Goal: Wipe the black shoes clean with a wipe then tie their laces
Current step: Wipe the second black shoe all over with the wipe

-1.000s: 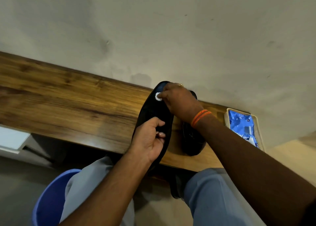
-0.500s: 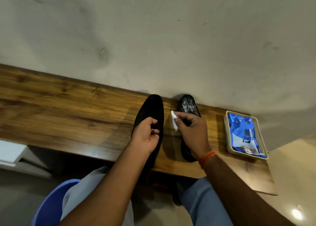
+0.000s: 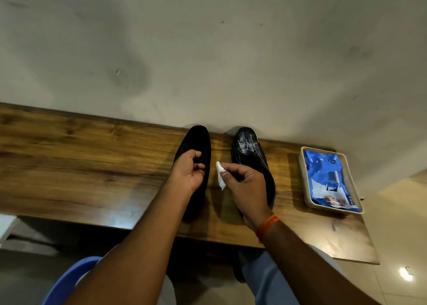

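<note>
Here left hand [image 3: 188, 169] grips left shoe [image 3: 196, 143], right hand [image 3: 246, 184] pinches wipe [image 3: 220, 175] near tray [image 3: 302, 180].

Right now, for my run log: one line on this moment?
left hand: grips left shoe | right hand: pinches wipe between shoes | right shoe: on shelf

Dim warm light, wide-angle edge distortion

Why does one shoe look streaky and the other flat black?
Head view: the right shoe catches glare on its glossy toe; the left shoe shows a matte face with no highlights. The wide lens bends the table edge, and a light reflects off the floor at lower right.
</note>
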